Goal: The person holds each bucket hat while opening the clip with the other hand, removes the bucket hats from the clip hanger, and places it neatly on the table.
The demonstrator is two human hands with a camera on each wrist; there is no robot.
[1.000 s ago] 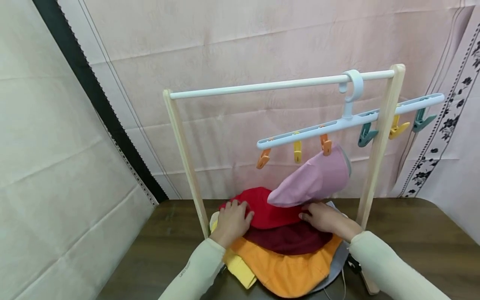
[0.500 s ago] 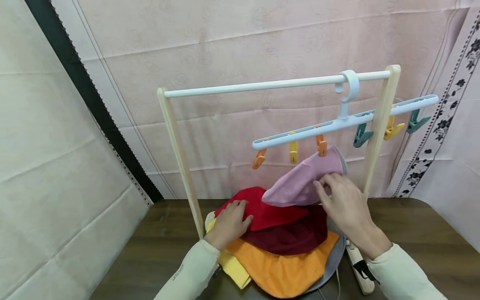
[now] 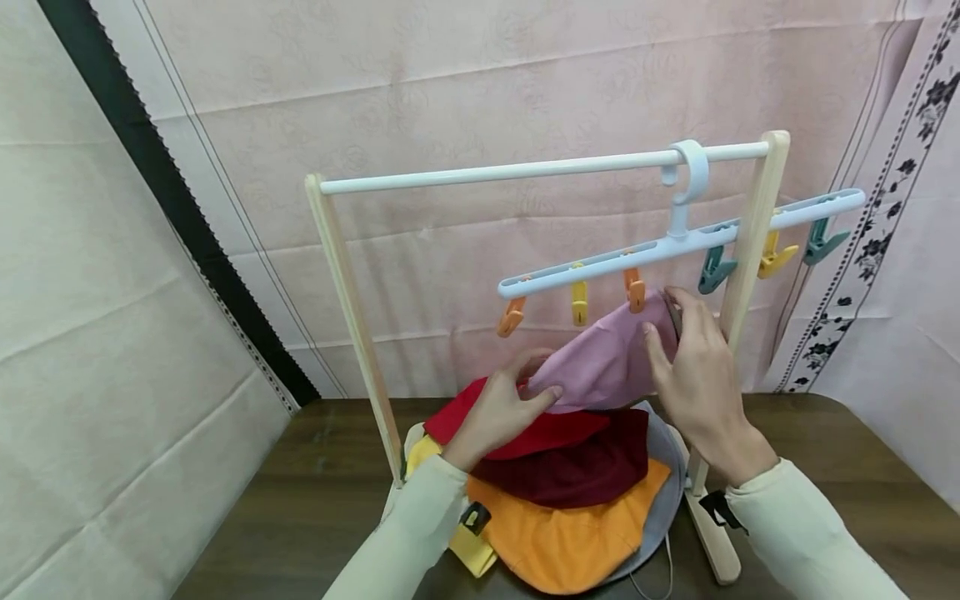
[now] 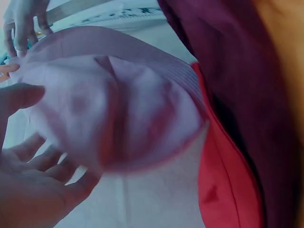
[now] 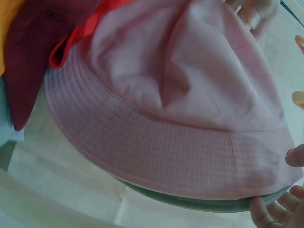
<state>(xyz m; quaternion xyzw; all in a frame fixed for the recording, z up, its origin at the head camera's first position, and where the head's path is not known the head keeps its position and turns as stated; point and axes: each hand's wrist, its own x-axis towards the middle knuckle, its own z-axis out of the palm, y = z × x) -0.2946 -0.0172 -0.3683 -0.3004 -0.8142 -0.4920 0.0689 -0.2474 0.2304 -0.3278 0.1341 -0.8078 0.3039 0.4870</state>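
A pink bucket hat (image 3: 600, 367) (image 4: 118, 109) (image 5: 190, 95) hangs by its brim from an orange clip (image 3: 635, 292) on a pale blue clip hanger (image 3: 675, 246). My left hand (image 3: 516, 402) (image 4: 33, 190) holds the hat's low crown end, thumb in front and fingers behind. My right hand (image 3: 697, 375) (image 5: 275, 213) pinches the brim just right of the orange clip. Below them lies a pile of hats with a red hat (image 3: 540, 429) on top.
The hanger hooks over the white rail (image 3: 487, 175) of a wooden rack on a dark wood table (image 3: 300, 500). The pile also holds a maroon hat (image 3: 585, 467), an orange hat (image 3: 570, 533), a yellow hat (image 3: 472, 550) and a grey hat (image 3: 667, 500). Several free clips hang along the hanger.
My left hand has left the red hat and risen to the pink hat's crown. My right hand has climbed from the pile to the brim beside the clip.
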